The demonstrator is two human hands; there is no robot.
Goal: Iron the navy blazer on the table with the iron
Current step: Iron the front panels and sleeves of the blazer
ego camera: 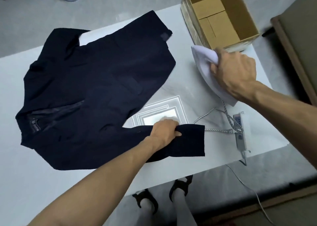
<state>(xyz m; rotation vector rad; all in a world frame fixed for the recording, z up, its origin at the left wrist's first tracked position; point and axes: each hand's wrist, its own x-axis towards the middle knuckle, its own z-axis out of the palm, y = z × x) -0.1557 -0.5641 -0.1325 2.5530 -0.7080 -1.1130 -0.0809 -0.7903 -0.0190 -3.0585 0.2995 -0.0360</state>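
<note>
2 grips: left fingers [171, 123] on blazer sleeve [192, 140], right fingers [223, 54] round iron [204, 55]

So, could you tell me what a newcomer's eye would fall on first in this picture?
The navy blazer spread over the white table fills the left and middle, the left hand gripping its near sleeve. To its right, the right hand grips the white iron over bare table, just in front of an open cardboard box at the far corner.

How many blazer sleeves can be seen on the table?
2. The near sleeve lies closest to the camera, gripped by the left hand; the far sleeve lies opposite, its cuff pointing toward the cardboard box.
</note>
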